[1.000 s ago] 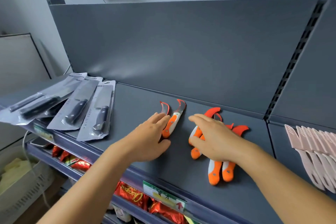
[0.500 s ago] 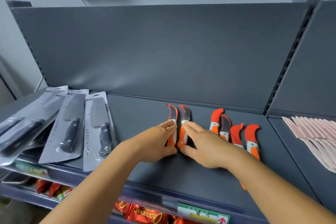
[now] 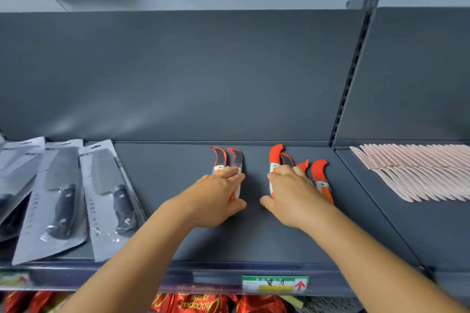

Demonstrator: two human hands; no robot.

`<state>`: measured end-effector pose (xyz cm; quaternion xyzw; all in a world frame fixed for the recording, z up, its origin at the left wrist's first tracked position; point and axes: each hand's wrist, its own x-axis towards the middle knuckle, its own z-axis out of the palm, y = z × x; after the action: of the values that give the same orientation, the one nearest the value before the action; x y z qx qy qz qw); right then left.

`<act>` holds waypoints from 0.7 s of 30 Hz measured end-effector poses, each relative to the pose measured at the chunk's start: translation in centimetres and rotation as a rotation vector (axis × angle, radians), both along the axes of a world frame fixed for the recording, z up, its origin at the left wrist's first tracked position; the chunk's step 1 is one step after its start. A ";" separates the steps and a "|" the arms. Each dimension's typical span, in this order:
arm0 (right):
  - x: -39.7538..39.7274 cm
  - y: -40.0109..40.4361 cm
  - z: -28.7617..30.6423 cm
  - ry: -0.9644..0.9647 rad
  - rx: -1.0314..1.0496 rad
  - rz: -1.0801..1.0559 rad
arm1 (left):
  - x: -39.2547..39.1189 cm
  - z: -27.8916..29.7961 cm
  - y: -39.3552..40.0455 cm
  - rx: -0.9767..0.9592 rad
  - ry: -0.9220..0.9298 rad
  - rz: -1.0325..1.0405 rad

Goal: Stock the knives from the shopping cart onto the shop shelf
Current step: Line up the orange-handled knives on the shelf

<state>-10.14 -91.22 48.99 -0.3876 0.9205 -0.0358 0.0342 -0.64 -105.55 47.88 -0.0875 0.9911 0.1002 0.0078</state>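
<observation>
Several small orange-and-white curved knives lie on the dark grey shelf (image 3: 165, 211). Two of them with clear blade guards (image 3: 227, 159) lie side by side at the middle; my left hand (image 3: 216, 198) rests flat on their handles, fingers fairly straight. To the right, a group of knives with orange blade covers (image 3: 319, 170) lies in a row; my right hand (image 3: 290, 193) lies over the handles of the left ones, fingers spread and lightly bent. The handles under both hands are mostly hidden. No shopping cart is in view.
Packaged cleavers (image 3: 109, 193) in clear bags lie fanned out at the shelf's left. Pale pink knives (image 3: 417, 173) are lined up on the neighbouring shelf at right. A price label (image 3: 276, 284) hangs on the front edge; red snack packets (image 3: 201, 303) sit below.
My right hand has moved right, from the middle pair over to the group with orange covers. My left hand stays on the middle pair. The camera view has shifted.
</observation>
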 end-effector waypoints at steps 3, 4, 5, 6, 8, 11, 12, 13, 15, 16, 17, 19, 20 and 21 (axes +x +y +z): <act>-0.4 0.2 -0.2 0.077 0.024 -0.050 | -0.2 -0.2 0.3 -0.057 -0.038 0.037; -0.5 0.2 -0.1 0.101 0.019 -0.063 | -0.1 -0.3 0.3 -0.053 -0.036 0.044; -0.5 0.3 0.0 0.122 0.016 -0.071 | 0.0 -0.3 0.3 -0.048 -0.032 0.045; -0.5 0.2 0.2 0.150 0.024 -0.069 | 0.0 -0.3 0.4 -0.042 -0.022 0.045; -0.4 0.0 0.4 0.225 0.082 -0.036 | 0.1 -0.5 0.4 -0.033 0.009 0.047; -0.7 -0.8 0.6 0.269 0.140 -0.037 | 0.3 -0.9 0.6 -0.012 0.043 0.060; -0.8 -1.0 0.7 0.241 0.119 -0.055 | 0.3 -1.1 0.6 -0.005 0.051 0.062; -1.1 -1.2 0.7 0.198 0.073 -0.081 | 0.3 -1.3 0.6 0.002 0.059 0.062; -1.6 -1.5 0.7 0.056 -0.046 -0.129 | 0.2 -1.7 0.4 0.019 0.078 0.063; -1.9 -1.8 0.6 -0.039 -0.118 -0.129 | 0.1 -1.8 0.4 0.026 0.081 0.066; -2.0 -2.0 0.5 -0.139 -0.203 -0.130 | 0.0 -2.0 0.3 0.030 0.080 0.068; -2.0 -2.6 0.1 -0.312 -0.359 -0.139 | -0.2 -2.1 0.1 0.034 0.074 0.062; -1.9 -2.9 -0.2 -0.355 -0.396 -0.145 | -0.4 -2.1 0.0 0.038 0.072 0.049; -1.9 -3.1 -0.5 -0.373 -0.403 -0.153 | -0.6 -2.1 0.0 0.044 0.075 0.035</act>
<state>-12.04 -94.29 48.45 -0.3029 0.8992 -0.2912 0.1222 -1.20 -105.58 45.82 -0.1009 0.9865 0.1255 -0.0293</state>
